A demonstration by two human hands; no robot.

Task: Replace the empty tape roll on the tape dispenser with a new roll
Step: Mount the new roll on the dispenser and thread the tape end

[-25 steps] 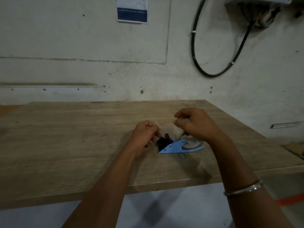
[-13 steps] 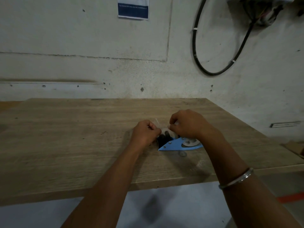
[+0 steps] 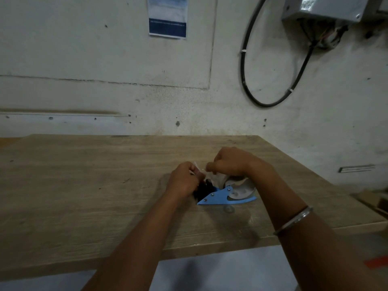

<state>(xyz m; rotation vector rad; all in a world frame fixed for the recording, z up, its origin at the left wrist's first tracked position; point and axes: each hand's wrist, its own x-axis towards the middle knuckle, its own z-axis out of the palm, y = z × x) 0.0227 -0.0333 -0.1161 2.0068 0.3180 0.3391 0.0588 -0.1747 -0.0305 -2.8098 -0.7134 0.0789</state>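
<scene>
Your tape dispenser point(image 3: 218, 198) lies on its side on the wooden desk point(image 3: 84, 185), toward the right of its middle and a little back from the near edge. Its flat blue side plate faces up and tapers to a point on the left, where a black part sits under your left hand point(image 3: 183, 181). The tape roll point(image 3: 239, 189), pale and translucent, sits at the wide right end of the dispenser, partly covered by your right wrist.

Your left hand is curled into a loose fist just left of the dispenser's black end, and its fingers point(image 3: 194, 172) pinch a small pale strip that looks like the loose end of the tape, though the view is too dim and soft to be sure. Your right hand point(image 3: 228, 162) hovers above the roll with its fingers bent in and the tips pressed together, close to your left hand's; whether they hold the same strip cannot be made out. The two hands are very near each other without clearly touching.

A metal bangle point(image 3: 294, 220) rings your right forearm. On the wall behind the desk hang a looped black cable point(image 3: 244, 80), a grey junction box point(image 3: 327, 7) and a white-and-blue notice point(image 3: 167, 17).
</scene>
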